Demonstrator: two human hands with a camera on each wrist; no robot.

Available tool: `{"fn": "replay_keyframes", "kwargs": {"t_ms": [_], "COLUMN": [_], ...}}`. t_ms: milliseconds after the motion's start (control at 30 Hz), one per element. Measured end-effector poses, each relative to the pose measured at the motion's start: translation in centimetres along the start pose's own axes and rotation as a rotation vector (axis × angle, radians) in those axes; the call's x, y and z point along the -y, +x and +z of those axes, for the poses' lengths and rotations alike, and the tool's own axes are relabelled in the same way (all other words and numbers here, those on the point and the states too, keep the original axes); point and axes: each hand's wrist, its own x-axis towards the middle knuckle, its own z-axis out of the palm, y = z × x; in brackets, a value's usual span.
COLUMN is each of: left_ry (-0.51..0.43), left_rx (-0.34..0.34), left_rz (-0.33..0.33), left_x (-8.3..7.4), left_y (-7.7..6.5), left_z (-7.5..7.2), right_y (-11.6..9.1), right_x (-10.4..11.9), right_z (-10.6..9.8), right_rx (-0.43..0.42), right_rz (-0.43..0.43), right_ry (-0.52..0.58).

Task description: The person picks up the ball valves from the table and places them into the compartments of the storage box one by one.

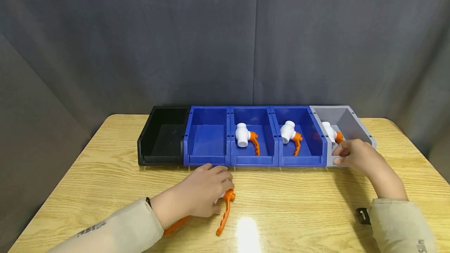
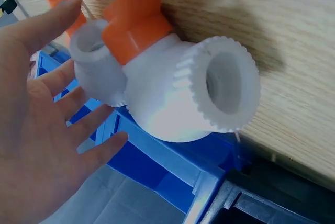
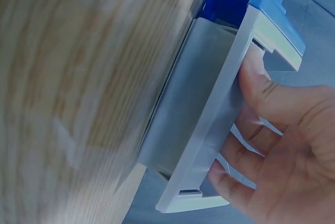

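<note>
My left hand (image 1: 204, 190) reaches over a white ball valve with an orange handle (image 1: 226, 214) on the table. In the left wrist view that valve's white body (image 2: 99, 75) lies between thumb and fingers, which look fairly straight and spread. A second ball valve (image 2: 159, 93) is nearer that camera; in the head view only its orange handle (image 1: 177, 225) shows under the wrist. My right hand (image 1: 355, 153) is at the front lip of the grey bin (image 1: 351, 122), fingers behind the lip, holding nothing visible. Another ball valve (image 1: 329, 131) lies in that bin.
Three blue bins (image 1: 207, 159) stand in a row between a black bin (image 1: 161, 161) and the grey one. The middle and right blue bins each hold a ball valve (image 1: 241, 135). A small black tag (image 1: 363, 216) lies by the right sleeve. A grey curtain hangs behind.
</note>
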Motion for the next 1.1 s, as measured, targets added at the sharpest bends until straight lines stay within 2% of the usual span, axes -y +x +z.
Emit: {"fn": "replay_keyframes", "kwargs": {"t_ms": [233, 433, 800, 1100], "left_ry": [0.002, -0.012, -0.002, -0.023], "left_rx": [0.037, 0.021, 0.004, 0.063], "left_rz": [0.025, 0.033, 0.049, 0.014], "left_x": [0.4, 0.5, 0.7, 1.2], "left_y": [0.7, 1.0, 1.2, 1.3], "left_z": [0.3, 0.3, 0.4, 0.5], "right_y": [0.0, 0.0, 0.0, 0.1], "right_x": [0.0, 0.1, 0.1, 0.2], "right_z": [-0.3, -0.6, -0.4, -0.3], "right_rx": [0.019, 0.041, 0.031, 0.046], "right_rz": [0.034, 0.058, 0.04, 0.058], "right_ry": [-0.005, 0.003, -0.012, -0.007]}}
